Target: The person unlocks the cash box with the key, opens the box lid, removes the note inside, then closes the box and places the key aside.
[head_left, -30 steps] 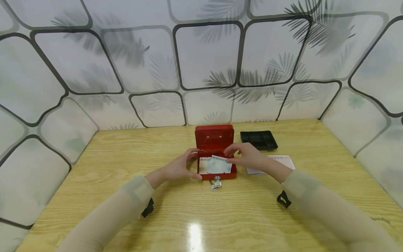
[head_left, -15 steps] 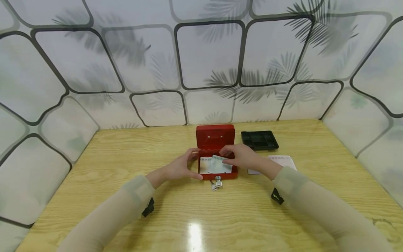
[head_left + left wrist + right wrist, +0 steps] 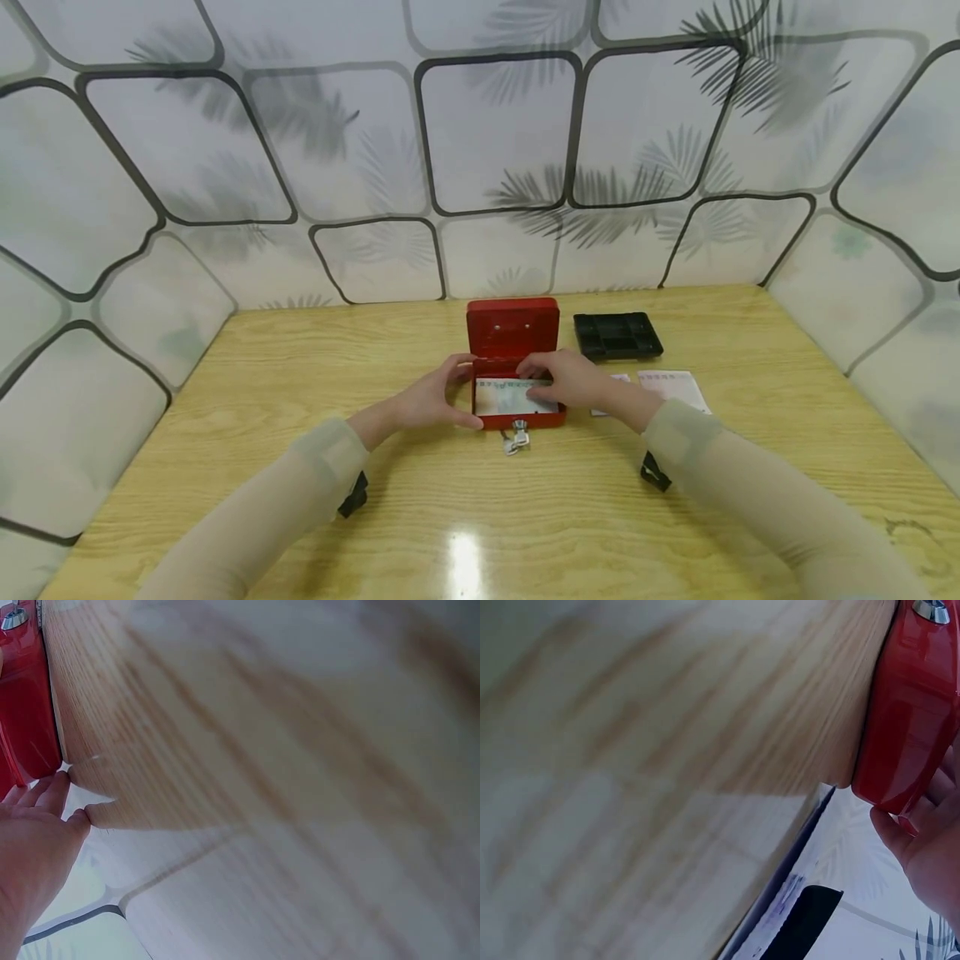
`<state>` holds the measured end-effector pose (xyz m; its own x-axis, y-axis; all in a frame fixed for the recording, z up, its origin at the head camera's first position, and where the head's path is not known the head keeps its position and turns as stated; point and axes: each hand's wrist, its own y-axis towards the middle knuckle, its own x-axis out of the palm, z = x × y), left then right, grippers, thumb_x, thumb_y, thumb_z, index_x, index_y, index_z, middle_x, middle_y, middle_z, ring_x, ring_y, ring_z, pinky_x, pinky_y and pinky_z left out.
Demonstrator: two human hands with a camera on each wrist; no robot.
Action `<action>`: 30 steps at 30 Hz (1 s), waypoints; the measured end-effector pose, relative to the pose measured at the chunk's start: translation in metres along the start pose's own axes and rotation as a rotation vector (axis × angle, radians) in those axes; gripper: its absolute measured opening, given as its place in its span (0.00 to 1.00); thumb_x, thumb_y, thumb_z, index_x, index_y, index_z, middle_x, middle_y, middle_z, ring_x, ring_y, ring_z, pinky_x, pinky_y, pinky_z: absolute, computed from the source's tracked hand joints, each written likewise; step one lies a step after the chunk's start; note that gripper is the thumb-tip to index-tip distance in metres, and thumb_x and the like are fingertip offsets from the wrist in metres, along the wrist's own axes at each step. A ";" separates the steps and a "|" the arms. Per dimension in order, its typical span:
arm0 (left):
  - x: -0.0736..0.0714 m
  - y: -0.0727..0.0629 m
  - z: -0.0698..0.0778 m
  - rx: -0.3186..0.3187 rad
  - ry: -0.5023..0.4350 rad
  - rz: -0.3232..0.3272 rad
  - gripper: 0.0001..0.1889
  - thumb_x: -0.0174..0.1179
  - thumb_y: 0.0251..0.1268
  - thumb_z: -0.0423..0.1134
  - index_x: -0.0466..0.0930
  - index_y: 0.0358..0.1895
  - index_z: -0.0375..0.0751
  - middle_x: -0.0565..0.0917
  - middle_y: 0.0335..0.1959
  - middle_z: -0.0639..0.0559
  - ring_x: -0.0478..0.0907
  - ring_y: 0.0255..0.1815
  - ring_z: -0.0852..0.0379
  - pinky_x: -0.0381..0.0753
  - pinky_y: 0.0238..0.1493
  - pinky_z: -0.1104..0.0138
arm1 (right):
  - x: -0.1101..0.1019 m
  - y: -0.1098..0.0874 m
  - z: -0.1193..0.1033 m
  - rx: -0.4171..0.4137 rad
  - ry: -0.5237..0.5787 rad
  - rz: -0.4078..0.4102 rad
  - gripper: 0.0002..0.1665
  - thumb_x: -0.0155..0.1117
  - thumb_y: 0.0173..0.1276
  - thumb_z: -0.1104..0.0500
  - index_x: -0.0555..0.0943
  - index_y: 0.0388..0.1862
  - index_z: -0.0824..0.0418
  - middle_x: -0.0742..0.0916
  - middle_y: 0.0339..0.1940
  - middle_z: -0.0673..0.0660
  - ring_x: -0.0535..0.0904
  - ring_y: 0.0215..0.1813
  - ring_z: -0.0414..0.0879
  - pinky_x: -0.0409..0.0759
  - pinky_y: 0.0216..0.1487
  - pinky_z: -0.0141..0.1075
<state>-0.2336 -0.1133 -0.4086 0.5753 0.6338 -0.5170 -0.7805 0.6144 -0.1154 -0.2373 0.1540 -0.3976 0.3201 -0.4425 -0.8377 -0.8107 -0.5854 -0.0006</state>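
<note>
A red cash box [image 3: 512, 329] stands on the wooden table with its lid raised. Inside it, pale green banknotes [image 3: 498, 398] lie flat. My left hand [image 3: 423, 400] holds the box's left end, fingers towards the back corner and thumb at the front corner. Over the right end, my right hand [image 3: 573, 379] reaches inside and rests its fingers on the banknotes; some fingertips are hidden. A key with a second one hanging [image 3: 516, 437] sits in the front lock. In the right wrist view, the hand [image 3: 934, 847] touches the end of the red box [image 3: 907, 712].
Behind and to the right lies a black compartment tray [image 3: 618, 336]. Pinkish notes or papers [image 3: 675, 387] lie on the wooden table [image 3: 360, 533] right of the box, partly covered by the right arm. A patterned cloth wall [image 3: 495, 133] rises along the back edge.
My right hand has moved left and slightly inward over the box. The upper banknote, tilted and raised before, now lies level with the others. The left hand has stayed in place.
</note>
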 end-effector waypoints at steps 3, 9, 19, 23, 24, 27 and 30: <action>0.000 0.000 0.000 0.005 -0.001 0.002 0.49 0.75 0.51 0.42 0.51 0.72 0.45 0.62 0.73 0.43 0.56 0.74 0.49 0.47 0.73 0.50 | 0.001 -0.001 0.001 0.014 0.018 0.018 0.17 0.69 0.65 0.60 0.81 0.53 0.60 0.86 0.46 0.51 0.81 0.50 0.46 0.78 0.53 0.43; 0.000 0.000 0.002 0.002 0.002 0.005 0.49 0.76 0.51 0.42 0.52 0.72 0.45 0.62 0.73 0.44 0.56 0.74 0.49 0.47 0.73 0.51 | -0.001 -0.002 0.000 0.021 0.060 0.056 0.16 0.70 0.63 0.62 0.82 0.50 0.60 0.86 0.45 0.51 0.81 0.48 0.46 0.79 0.51 0.42; 0.000 0.001 0.000 -0.008 -0.003 0.005 0.49 0.76 0.50 0.41 0.52 0.72 0.45 0.62 0.73 0.43 0.57 0.74 0.49 0.48 0.73 0.52 | -0.001 -0.002 0.001 -0.032 0.090 0.088 0.12 0.69 0.64 0.64 0.84 0.47 0.60 0.83 0.40 0.49 0.77 0.40 0.44 0.78 0.43 0.38; 0.001 0.001 0.000 -0.012 -0.007 0.004 0.49 0.76 0.50 0.41 0.52 0.72 0.45 0.62 0.73 0.43 0.56 0.74 0.49 0.48 0.73 0.52 | 0.000 -0.002 0.002 -0.049 0.097 0.096 0.09 0.68 0.65 0.64 0.85 0.44 0.60 0.82 0.37 0.48 0.75 0.37 0.42 0.77 0.39 0.36; 0.001 0.001 0.000 -0.014 -0.006 0.003 0.49 0.76 0.51 0.41 0.52 0.73 0.45 0.62 0.73 0.43 0.56 0.74 0.49 0.48 0.73 0.52 | 0.000 -0.001 0.003 -0.049 0.101 0.093 0.08 0.67 0.66 0.64 0.86 0.44 0.60 0.82 0.37 0.48 0.75 0.36 0.42 0.77 0.39 0.36; 0.000 0.000 0.001 -0.018 -0.007 0.002 0.49 0.76 0.51 0.41 0.52 0.73 0.45 0.61 0.73 0.43 0.56 0.74 0.49 0.47 0.73 0.52 | 0.000 -0.001 0.003 -0.041 0.108 0.080 0.08 0.66 0.67 0.63 0.86 0.44 0.60 0.84 0.38 0.48 0.76 0.37 0.41 0.78 0.39 0.35; 0.000 0.000 0.002 -0.004 -0.006 0.001 0.49 0.75 0.52 0.41 0.51 0.73 0.44 0.61 0.73 0.42 0.56 0.74 0.48 0.48 0.73 0.51 | 0.000 -0.002 0.003 -0.027 0.118 0.067 0.09 0.65 0.68 0.63 0.85 0.46 0.60 0.86 0.41 0.51 0.78 0.38 0.41 0.79 0.40 0.36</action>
<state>-0.2328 -0.1123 -0.4068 0.5757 0.6375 -0.5120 -0.7822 0.6118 -0.1178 -0.2372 0.1567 -0.3990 0.3225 -0.5567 -0.7656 -0.8193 -0.5692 0.0688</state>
